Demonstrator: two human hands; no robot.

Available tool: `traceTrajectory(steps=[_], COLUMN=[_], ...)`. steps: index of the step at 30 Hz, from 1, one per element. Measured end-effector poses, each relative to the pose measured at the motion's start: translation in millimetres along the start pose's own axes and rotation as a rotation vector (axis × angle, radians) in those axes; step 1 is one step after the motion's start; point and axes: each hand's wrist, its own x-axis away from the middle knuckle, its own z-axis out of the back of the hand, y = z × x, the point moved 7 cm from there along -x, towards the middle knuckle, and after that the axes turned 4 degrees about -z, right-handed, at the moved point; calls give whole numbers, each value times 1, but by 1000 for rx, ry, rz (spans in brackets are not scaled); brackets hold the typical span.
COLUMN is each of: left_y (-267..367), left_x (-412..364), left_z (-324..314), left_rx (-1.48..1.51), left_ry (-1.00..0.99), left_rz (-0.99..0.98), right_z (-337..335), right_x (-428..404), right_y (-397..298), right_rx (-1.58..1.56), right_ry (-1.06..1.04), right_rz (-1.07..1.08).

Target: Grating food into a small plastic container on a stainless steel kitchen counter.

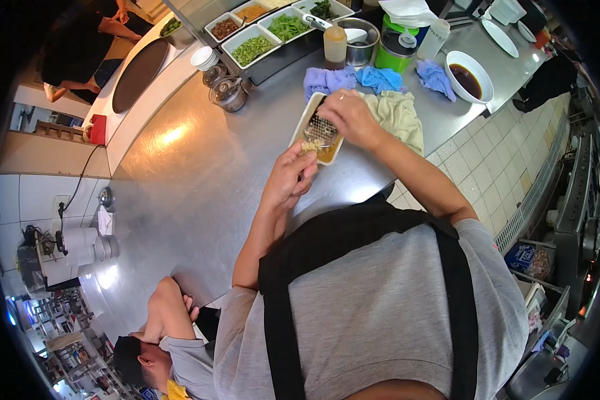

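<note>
A metal grater rests slanted inside a small white rectangular tray on the steel table. My right hand is closed around the grater's far end, hiding that part. At the near end, my left hand pinches a clump of pale yellow grated pulp between thumb and fingers. Amber liquid shows in the tray's near end. Just right of the tray lies a crumpled pale green cloth, partly under my right forearm.
Purple and blue cloths lie beyond the tray. A squeeze bottle and a steel pot stand behind them. Containers of chopped greens, glass jars and a bowl of dark liquid are around. A person leans at lower left.
</note>
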Motion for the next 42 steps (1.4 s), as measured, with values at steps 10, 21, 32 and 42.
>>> traceTrajectory(steps=[10, 21, 32, 42], left_y=[4, 2, 10, 7], left_x=[4, 2, 2, 3], left_z=[-1, 1, -6, 0], left_rx=[-18, -15, -57, -94], left_ry=[-15, -16, -4, -6], left_rz=[-27, 5, -4, -9], right_z=[-2, -12, -2, -1], right_x=[-3, 7, 0, 1], right_y=[13, -42, -4, 8], right_rx=[61, 23, 0, 51], right_ry=[-68, -54, -7, 11], right_rz=[-179, 166, 113, 4])
